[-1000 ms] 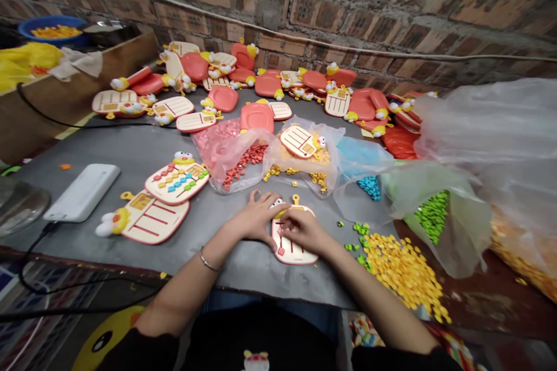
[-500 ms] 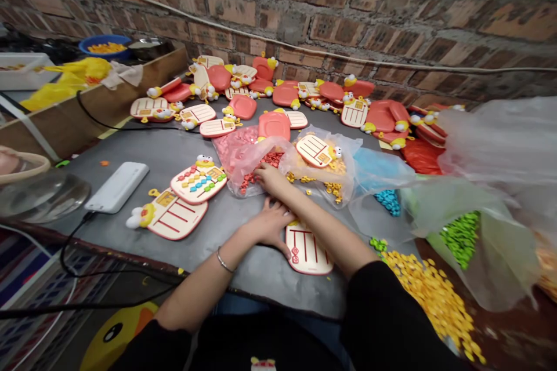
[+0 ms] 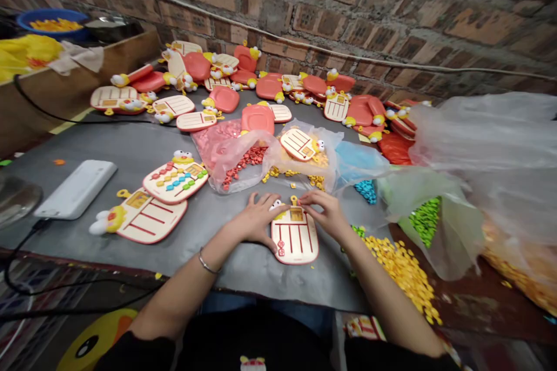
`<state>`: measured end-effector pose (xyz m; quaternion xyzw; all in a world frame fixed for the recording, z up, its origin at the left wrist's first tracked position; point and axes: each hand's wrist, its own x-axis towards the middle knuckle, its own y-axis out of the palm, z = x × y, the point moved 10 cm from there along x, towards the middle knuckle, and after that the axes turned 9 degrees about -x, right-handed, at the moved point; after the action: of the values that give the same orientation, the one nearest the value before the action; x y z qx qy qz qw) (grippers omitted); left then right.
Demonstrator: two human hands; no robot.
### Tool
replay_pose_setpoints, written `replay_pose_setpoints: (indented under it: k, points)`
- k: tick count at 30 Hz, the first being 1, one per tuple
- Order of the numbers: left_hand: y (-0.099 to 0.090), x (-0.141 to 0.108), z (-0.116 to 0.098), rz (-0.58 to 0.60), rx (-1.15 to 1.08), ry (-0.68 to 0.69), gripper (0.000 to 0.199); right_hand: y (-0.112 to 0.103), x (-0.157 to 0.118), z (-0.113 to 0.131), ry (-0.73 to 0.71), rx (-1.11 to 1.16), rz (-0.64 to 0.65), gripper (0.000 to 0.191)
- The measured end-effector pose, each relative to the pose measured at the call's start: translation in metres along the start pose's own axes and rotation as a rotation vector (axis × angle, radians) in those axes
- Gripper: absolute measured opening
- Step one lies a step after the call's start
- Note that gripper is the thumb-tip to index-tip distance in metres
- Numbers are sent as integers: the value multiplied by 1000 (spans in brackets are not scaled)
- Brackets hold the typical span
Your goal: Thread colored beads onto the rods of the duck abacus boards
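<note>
Left hand (image 3: 256,221) lies open and nearly flat on the grey tabletop (image 3: 243,281), fingers spread, holding nothing that shows; its thumb side runs along the left rim of a cream toy board (image 3: 295,240) and touches it. Right hand (image 3: 324,214) sits at the board's top edge, half curled, with thumb and fingertips (image 3: 304,197) drawn together by a small yellow tab (image 3: 294,200). Whether those fingertips grip the tab, I cannot tell. The board lies flat near the table's front edge, straight ahead of the person, with a small white-and-yellow duck head (image 3: 275,205) at its upper left corner.

To the left, a second board with a duck head (image 3: 143,217) lies just below a finished abacus board (image 3: 175,181) strung with coloured beads, the two touching. Further left is a white plastic slab (image 3: 76,188) with a black cable (image 3: 21,255) running from it.

Above the hands, open plastic bags hold red beads (image 3: 246,161), yellow beads (image 3: 317,182), teal beads (image 3: 366,191) and green beads (image 3: 426,221). Loose yellow beads (image 3: 402,269) spill in a heap at lower right. Coral trays (image 3: 257,119) and more boards crowd the far side of the table against a brick wall (image 3: 304,17). A blue basin (image 3: 52,20) of yellow pieces sits at the upper left.
</note>
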<state>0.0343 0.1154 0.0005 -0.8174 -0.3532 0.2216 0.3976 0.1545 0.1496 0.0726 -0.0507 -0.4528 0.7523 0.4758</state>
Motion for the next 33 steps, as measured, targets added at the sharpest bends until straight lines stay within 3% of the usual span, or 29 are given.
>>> replay_pose_setpoints:
  k: [4,8,12,17,23,26,30,33]
  points:
    - [1,-1,-2,6,28,-22,105,5,-36,-18,15,-210,3,16]
    - [0,-1,-6,-3,37,-22,102,18,-42,-26,10,-309,-28,19]
    - [-1,-2,-8,-7,46,-16,102,16,-45,-24,15,-282,-20,19]
    - [0,-1,-7,-8,42,-16,104,13,-55,-21,77,-113,86,14]
    - [3,0,-7,-19,13,9,106,48,-34,-9,104,102,175,29]
    - [3,0,-7,-18,16,19,105,64,-21,6,66,193,237,25]
    - [2,-1,-8,-18,6,31,105,66,-17,29,-65,251,436,16]
    - [2,0,-8,-20,-3,34,109,56,6,34,-70,307,419,19]
